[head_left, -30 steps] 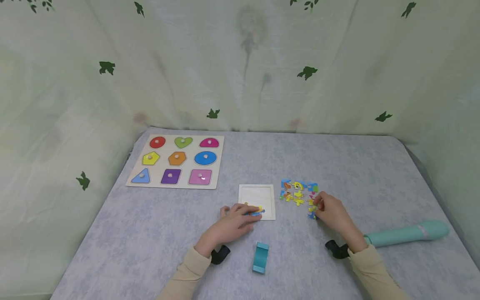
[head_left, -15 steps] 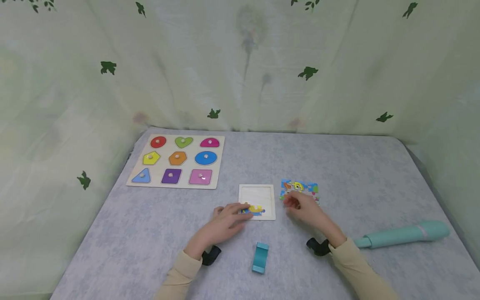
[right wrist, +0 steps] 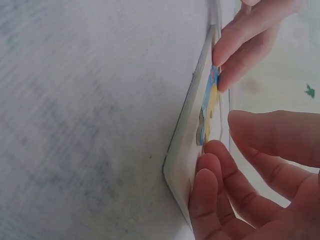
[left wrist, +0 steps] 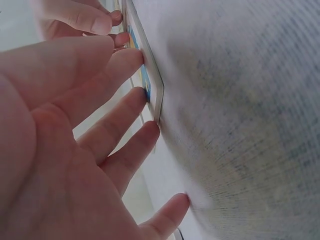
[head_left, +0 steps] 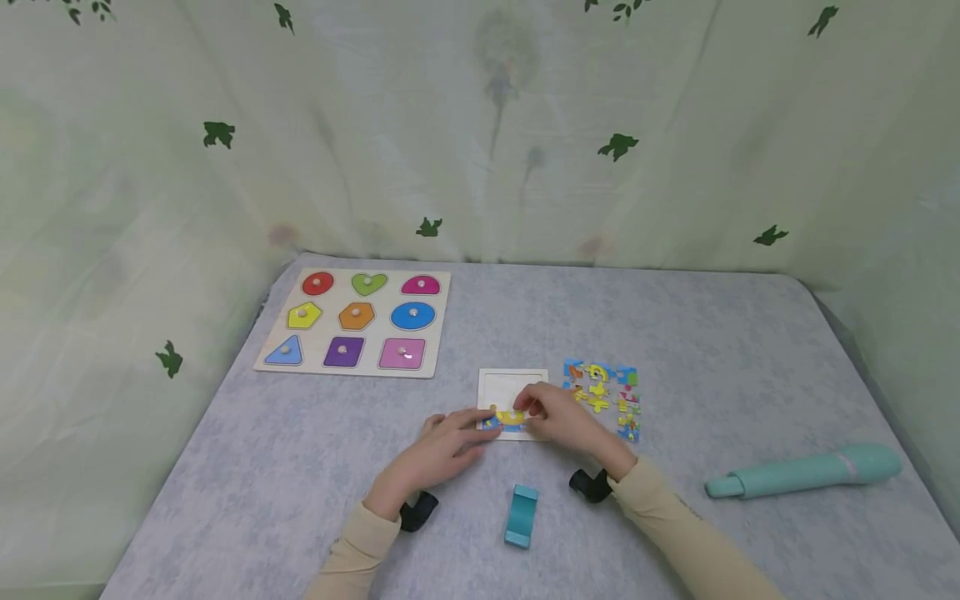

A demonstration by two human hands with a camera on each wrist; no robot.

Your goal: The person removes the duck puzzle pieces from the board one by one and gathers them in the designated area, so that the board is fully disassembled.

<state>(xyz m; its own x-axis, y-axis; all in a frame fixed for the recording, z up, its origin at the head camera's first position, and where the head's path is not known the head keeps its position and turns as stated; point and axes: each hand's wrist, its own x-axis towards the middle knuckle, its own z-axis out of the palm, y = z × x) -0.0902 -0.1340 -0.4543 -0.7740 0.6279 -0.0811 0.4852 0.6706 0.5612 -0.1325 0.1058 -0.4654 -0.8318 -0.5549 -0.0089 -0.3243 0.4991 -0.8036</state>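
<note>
A small white puzzle frame (head_left: 513, 374) lies at the middle of the table, with joined yellow and blue jigsaw pieces (head_left: 512, 419) along its near edge. My left hand (head_left: 444, 447) has its fingers extended, fingertips resting on the frame's near left corner and the pieces' left end. My right hand (head_left: 566, 421) is over the frame's right side, fingers bent and fingertips close to the joined pieces. In the right wrist view the thumb (right wrist: 270, 135) lies near the index finger; I cannot tell whether a piece is between them. More jigsaw pieces (head_left: 597, 389) lie right of the frame.
A wooden shape board (head_left: 375, 333) with knobbed colored shapes lies at the back left. A teal bracket-like piece (head_left: 521, 517) sits nearer me, between the forearms. A teal tapered cylinder (head_left: 806, 472) lies at the right. Patterned cloth (head_left: 517, 125) hangs behind the table.
My right hand has moved left from the loose pieces to over the frame. My left hand has shifted slightly left, uncovering more of the joined pieces, and still touches the frame.
</note>
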